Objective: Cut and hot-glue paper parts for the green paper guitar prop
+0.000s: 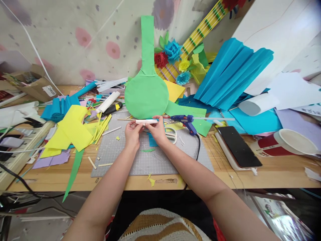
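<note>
Head view — white tube (146, 121) in left hand (132, 133) and right hand (158, 130)

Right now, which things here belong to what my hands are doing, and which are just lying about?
In use: tube, held by left hand and right hand; mat under them.
Lying about: glue gun, scissors, phone, cup, green cutout, yellow paper, blue fan.

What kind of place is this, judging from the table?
Probably a paper-craft work desk: a grey cutting mat, a blue glue gun and paper flowers behind them; the left hand and right hand hold a white paper tube.
</note>
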Available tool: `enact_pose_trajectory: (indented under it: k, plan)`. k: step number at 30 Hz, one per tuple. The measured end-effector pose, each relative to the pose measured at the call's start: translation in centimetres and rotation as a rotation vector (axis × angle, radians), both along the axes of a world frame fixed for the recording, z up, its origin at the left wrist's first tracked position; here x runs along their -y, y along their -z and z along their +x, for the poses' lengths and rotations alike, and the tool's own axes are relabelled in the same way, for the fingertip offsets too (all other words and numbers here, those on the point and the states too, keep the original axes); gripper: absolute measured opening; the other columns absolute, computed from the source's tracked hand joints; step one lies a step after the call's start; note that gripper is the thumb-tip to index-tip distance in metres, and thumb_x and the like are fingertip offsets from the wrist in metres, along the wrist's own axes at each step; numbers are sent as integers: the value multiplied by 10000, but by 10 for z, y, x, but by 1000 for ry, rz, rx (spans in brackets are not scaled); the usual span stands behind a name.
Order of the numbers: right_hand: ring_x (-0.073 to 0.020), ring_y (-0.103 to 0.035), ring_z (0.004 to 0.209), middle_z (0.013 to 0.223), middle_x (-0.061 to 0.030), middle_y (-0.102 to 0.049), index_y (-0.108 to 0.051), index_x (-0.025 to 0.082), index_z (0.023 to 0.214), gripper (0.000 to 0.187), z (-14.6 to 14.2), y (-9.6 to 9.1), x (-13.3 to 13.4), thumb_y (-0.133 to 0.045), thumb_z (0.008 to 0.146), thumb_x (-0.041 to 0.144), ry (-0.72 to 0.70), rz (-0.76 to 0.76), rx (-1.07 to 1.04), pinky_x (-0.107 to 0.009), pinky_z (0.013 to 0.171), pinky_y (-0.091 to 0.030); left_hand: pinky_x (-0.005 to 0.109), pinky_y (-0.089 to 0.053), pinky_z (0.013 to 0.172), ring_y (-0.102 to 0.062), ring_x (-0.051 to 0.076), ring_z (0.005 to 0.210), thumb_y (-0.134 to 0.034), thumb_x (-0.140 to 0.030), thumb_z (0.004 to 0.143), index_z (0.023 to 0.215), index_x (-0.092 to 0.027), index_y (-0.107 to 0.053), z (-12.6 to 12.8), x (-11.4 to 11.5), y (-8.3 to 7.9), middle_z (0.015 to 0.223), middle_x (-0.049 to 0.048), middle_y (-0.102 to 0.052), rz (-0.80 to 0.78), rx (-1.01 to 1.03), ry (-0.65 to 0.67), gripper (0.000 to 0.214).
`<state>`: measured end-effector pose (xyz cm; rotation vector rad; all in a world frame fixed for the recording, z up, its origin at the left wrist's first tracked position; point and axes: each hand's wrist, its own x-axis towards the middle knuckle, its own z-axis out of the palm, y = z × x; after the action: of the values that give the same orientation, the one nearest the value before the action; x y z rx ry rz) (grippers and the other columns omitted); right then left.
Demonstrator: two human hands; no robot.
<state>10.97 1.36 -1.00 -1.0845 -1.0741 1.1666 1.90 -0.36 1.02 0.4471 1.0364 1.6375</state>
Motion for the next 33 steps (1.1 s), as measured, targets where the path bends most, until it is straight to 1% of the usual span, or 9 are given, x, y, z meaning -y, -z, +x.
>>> enact_pose_trajectory:
  k: [5, 8, 13, 15, 18, 21, 26, 30, 33]
  plan:
    - [-110, -522, 599, 697, 64, -475, -303, 241, 940, 421, -1, 1, 2, -589, 634, 283, 1, 9, 89, -244, 580, -432, 192, -438, 582, -571, 74, 580, -699, -70, 532, 826, -186, -443, 2, -2, 4, 700, -29, -608, 23, -24, -5, 407]
    - [-109, -520, 611, 734, 53, -473, -320, 240, 944, 416, -2, 0, 4, -592, 632, 278, 25, 30, 143, -247, 594, -434, 176, -403, 546, -551, 63, 554, -692, -82, 527, 874, -193, -449, 2, -2, 6, 711, -33, -607, 68, -57, 2, 438]
    - [-103, -515, 625, 804, 30, -486, -338, 238, 945, 394, -3, -5, 10, -590, 644, 273, 62, 76, 199, -248, 611, -438, 174, -399, 552, -538, 56, 539, -673, -61, 535, 909, -204, -435, 3, 0, 4, 697, -40, -607, 85, -32, -12, 465]
    - [-105, -515, 644, 816, 27, -485, -341, 238, 944, 391, -2, -7, 11, -593, 649, 283, 69, 90, 189, -247, 621, -441, 179, -405, 567, -552, 62, 568, -678, -70, 546, 919, -206, -443, 2, 0, 3, 725, -31, -614, 76, -21, -16, 461]
    - [-117, -526, 656, 759, 39, -481, -320, 241, 949, 396, 1, -8, 10, -585, 660, 300, 32, 77, 110, -253, 629, -452, 187, -406, 586, -566, 71, 601, -702, -86, 540, 928, -205, -442, 1, 0, 3, 750, -22, -616, 62, -20, -22, 482]
    - [-125, -543, 646, 710, 52, -485, -304, 244, 941, 395, 3, -8, 9, -579, 665, 308, -5, 57, 47, -261, 628, -459, 188, -399, 588, -567, 75, 606, -725, -97, 518, 920, -209, -411, 1, -1, 5, 725, -31, -601, 66, -32, -31, 522]
    - [-122, -547, 602, 682, 60, -494, -308, 249, 929, 394, 4, -10, 9, -588, 659, 313, -35, 49, -5, -249, 579, -452, 187, -405, 592, -564, 73, 595, -723, -102, 520, 891, -208, -394, 0, -2, 7, 689, -47, -575, 79, -37, -36, 507]
    - [-114, -537, 583, 690, 60, -492, -307, 251, 937, 396, 4, -7, 9, -589, 667, 321, -62, 54, -4, -238, 541, -447, 181, -406, 577, -565, 70, 591, -725, -102, 518, 878, -202, -400, 0, -3, 7, 690, -43, -579, 81, -36, -37, 495]
    - [-109, -524, 603, 717, 54, -487, -327, 248, 949, 424, 5, -4, 8, -615, 649, 331, -57, 62, 65, -233, 541, -452, 172, -402, 554, -562, 66, 583, -732, -111, 517, 873, -196, -411, -1, -3, 7, 691, -39, -583, 68, -48, -41, 486]
